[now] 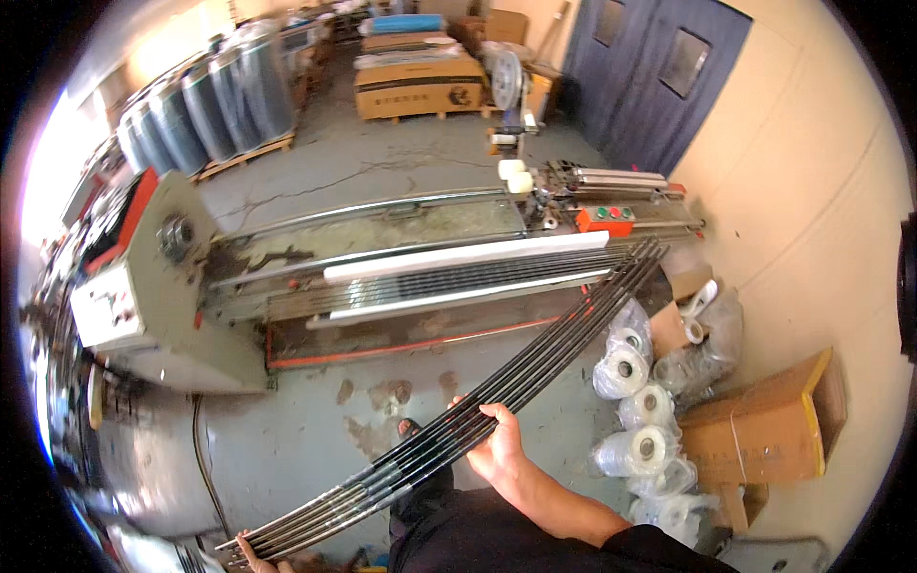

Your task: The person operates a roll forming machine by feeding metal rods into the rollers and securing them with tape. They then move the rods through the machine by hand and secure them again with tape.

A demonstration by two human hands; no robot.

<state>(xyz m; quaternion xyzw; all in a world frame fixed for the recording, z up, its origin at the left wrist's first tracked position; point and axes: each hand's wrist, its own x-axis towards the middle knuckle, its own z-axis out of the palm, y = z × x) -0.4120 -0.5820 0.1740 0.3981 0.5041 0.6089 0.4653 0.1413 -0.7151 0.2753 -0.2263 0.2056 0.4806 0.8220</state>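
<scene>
Rods (497, 387): I am holding them, long axis running lower-left to upper-right (toward the machine (382, 277)).
Right hand (497, 444): gripping mid-bundle.
Left hand (258, 559): clamping the near end.

- The right hand (497, 444) is bare: no glove, ring or watch shows on it.
- The right forearm (564, 504) is bare from the wrist up, ending in a dark, black-looking sleeve (659, 552) pushed up near the elbow at the picture's lower edge.
- Only the fingertips of the left hand (258, 559) show at the bottom rim, also ungloved.
- Dark trousers (478, 540) fill the lower middle, plain, with no visible markings.
- A dark shoe (409, 432) pokes out above them, its details too small to tell.
</scene>
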